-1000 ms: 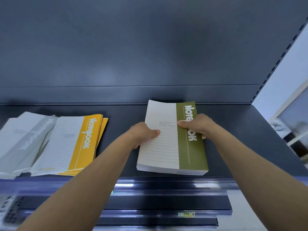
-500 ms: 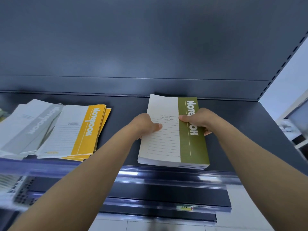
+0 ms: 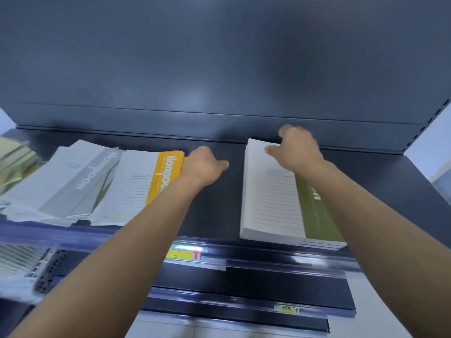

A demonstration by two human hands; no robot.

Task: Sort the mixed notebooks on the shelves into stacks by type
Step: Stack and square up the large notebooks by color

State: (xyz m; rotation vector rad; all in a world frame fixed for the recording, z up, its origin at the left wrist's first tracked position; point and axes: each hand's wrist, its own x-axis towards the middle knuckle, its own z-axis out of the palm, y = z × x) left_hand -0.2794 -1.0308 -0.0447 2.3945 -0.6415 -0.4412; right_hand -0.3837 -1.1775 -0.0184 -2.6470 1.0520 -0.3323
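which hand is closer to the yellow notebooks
Left. The left hand is at the right edge of the yellow notebooks; the right hand is farther right, on the far end of the green notebook stack.
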